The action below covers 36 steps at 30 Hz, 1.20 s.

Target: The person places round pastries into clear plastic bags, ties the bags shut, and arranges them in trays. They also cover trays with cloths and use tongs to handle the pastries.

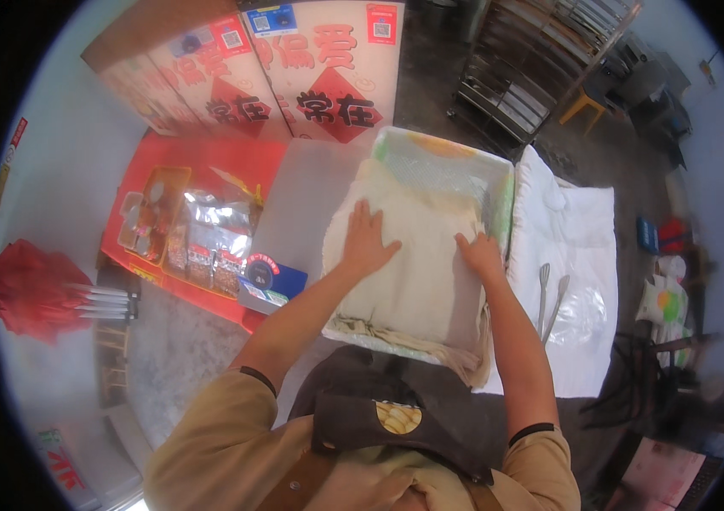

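A cream cloth [419, 287] covers most of a white plastic crate [503, 198] before me; the crate has a clear plastic liner with green and orange print. At the crate's far end the cloth leaves a strip of the liner bare. My left hand [367, 241] lies flat on the cloth's left part, fingers spread. Over at the right edge, my right hand [483, 254] has its fingers curled on the cloth's border and appears to grip it. Along the near rim the cloth hangs in bunched folds. What lies under it is hidden.
Right of the crate, metal tongs [544, 287] and clear plastic rest on a thick white cloth [569, 223]. To the left, a red-covered table [208, 153] bears packaged goods [218, 236] and a blue payment stand [288, 281]. A wheeled rack [508, 83] stands behind.
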### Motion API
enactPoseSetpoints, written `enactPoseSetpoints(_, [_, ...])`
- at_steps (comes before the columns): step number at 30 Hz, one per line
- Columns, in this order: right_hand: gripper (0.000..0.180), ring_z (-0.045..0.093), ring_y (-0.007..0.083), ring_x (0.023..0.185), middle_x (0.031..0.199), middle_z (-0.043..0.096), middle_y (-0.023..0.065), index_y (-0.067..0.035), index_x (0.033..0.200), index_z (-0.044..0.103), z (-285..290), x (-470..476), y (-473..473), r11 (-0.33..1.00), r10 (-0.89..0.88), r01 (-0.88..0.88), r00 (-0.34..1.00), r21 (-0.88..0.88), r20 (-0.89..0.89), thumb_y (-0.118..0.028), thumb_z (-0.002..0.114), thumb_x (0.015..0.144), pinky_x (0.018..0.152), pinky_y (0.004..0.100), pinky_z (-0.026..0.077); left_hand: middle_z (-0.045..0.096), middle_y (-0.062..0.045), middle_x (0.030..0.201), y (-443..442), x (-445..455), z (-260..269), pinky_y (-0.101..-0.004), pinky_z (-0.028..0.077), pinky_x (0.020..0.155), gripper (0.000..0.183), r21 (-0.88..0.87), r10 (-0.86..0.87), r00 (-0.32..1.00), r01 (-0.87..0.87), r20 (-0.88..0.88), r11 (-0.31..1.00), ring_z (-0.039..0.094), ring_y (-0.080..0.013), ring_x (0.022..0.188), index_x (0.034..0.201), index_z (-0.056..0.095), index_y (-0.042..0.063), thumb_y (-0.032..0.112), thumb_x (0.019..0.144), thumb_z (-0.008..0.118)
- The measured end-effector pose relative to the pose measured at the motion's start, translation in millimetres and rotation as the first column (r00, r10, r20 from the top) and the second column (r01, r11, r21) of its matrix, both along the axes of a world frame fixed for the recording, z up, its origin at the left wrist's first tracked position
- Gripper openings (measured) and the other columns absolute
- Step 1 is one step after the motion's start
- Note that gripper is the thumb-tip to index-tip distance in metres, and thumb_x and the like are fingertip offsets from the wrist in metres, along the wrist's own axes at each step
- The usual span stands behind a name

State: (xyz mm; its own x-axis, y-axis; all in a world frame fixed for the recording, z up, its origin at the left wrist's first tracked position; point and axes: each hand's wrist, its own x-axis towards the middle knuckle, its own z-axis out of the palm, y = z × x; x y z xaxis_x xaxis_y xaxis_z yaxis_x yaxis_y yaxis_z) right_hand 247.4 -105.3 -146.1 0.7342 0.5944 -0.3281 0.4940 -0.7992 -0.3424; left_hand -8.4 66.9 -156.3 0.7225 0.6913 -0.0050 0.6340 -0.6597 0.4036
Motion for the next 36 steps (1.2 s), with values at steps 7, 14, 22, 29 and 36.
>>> enactPoseSetpoints(7, [0.063,0.057,0.0477,0.135,0.148,0.055,0.0326,0.006,0.139,0.063,-10,-6,73,0.898,0.33,-0.416,0.85,0.141,0.41,-0.045,0.06,0.103,0.115,0.0513,0.046,0.024,-0.032,0.171,4,17,5,-0.0505,0.025,0.131,0.099,-0.344,0.113,0.979,-0.048,0.171,0.938,0.022,-0.0456,0.16,0.16,0.036,-0.005,0.045,0.088,0.081])
enactPoseSetpoints(14, [0.078,0.051,0.0459,0.144,0.155,0.052,0.0303,-0.001,0.147,0.063,-33,-34,181,0.903,0.407,-0.429,0.818,0.041,-0.406,-0.064,0.052,0.102,0.12,0.0487,0.04,0.033,-0.03,0.166,29,31,-2,-0.0472,0.032,0.128,0.098,-0.53,0.314,0.932,-0.175,0.183,0.829,0.031,-0.0436,0.157,0.159,0.032,-0.006,0.038,0.087,0.082])
enactPoseSetpoints(22, [0.094,0.053,0.0432,0.145,0.154,0.056,0.0292,0.005,0.145,0.062,-61,2,159,0.938,0.216,-0.306,0.881,-0.159,-0.421,-0.076,0.041,0.103,0.121,0.048,0.039,0.045,-0.033,0.154,48,67,-18,-0.0488,0.04,0.122,0.089,-0.561,0.388,0.92,-0.292,0.057,0.775,0.046,-0.0464,0.145,0.153,0.039,-0.011,0.039,0.089,0.075])
enactPoseSetpoints(29, [0.075,0.067,0.0445,0.124,0.127,0.071,0.0313,0.004,0.125,0.075,-52,35,98,0.999,0.043,-0.044,0.992,-0.007,-0.121,-0.064,0.052,0.103,0.11,0.0478,0.049,0.052,-0.032,0.147,52,74,-41,-0.0489,0.043,0.119,0.085,-0.506,0.398,0.913,-0.303,0.089,0.808,0.052,-0.0475,0.138,0.148,0.048,-0.01,0.043,0.089,0.075])
enactPoseSetpoints(36, [0.052,0.071,0.0442,0.113,0.115,0.075,0.0274,0.001,0.116,0.077,-64,53,64,0.99,-0.008,0.041,0.972,0.136,-0.234,-0.047,0.066,0.101,0.101,0.048,0.053,0.058,-0.029,0.148,69,70,-55,-0.0465,0.043,0.119,0.084,-0.549,0.339,0.94,-0.269,0.028,0.792,0.053,-0.0431,0.141,0.148,0.056,-0.003,0.055,0.089,0.071])
